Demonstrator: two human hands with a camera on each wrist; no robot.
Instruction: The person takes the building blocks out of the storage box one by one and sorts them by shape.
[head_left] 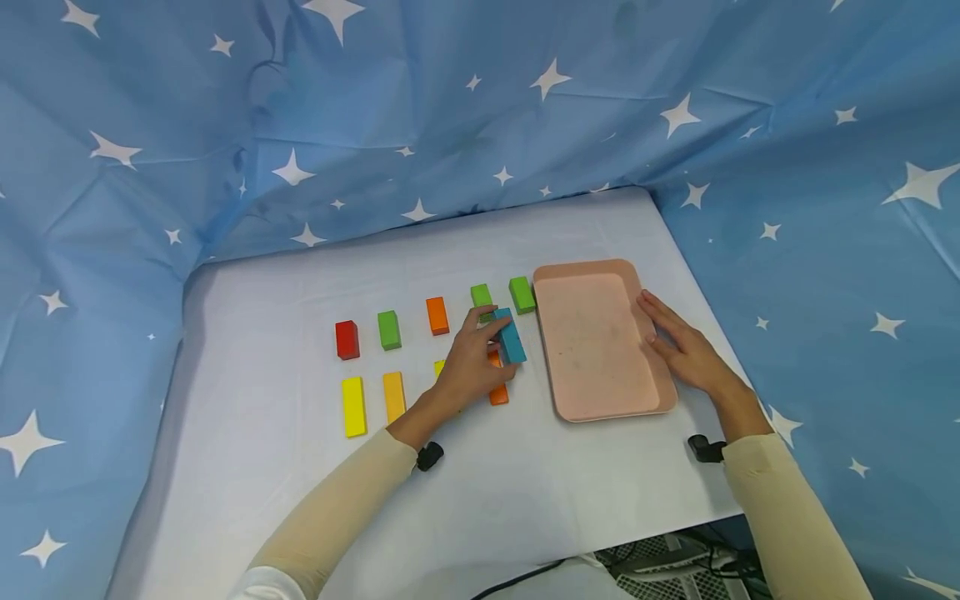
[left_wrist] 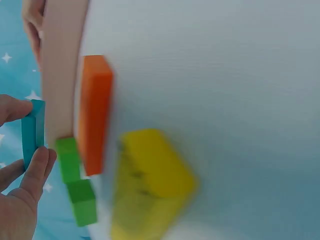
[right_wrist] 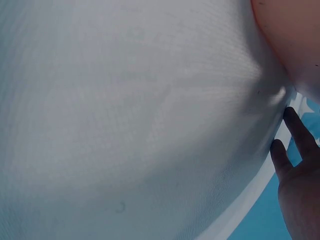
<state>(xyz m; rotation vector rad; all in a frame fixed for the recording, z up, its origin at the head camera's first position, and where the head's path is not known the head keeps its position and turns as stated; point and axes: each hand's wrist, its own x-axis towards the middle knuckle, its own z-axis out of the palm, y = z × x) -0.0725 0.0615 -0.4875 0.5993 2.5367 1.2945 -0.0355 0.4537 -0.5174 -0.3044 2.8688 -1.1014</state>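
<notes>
My left hand (head_left: 495,332) pinches a teal block (head_left: 512,337) between thumb and fingers, just left of the pink tray (head_left: 600,392). In the left wrist view the same teal block (left_wrist: 34,125) stands on end in that hand (left_wrist: 25,145), lifted off the cloth. Under the hand lie an orange block (head_left: 498,393) and a partly hidden yellow block (head_left: 438,367). With its fingers straight, my right hand (head_left: 667,333) rests flat on the tray's right rim. The right wrist view shows this hand (right_wrist: 300,180) beside the tray's edge (right_wrist: 295,40).
On the white table (head_left: 300,467) lie a red block (head_left: 347,339), green blocks (head_left: 388,329) (head_left: 482,297) (head_left: 522,294), an orange block (head_left: 437,315), a yellow block (head_left: 353,406) and an amber block (head_left: 393,396). Blue starred cloth (head_left: 480,100) walls in three sides.
</notes>
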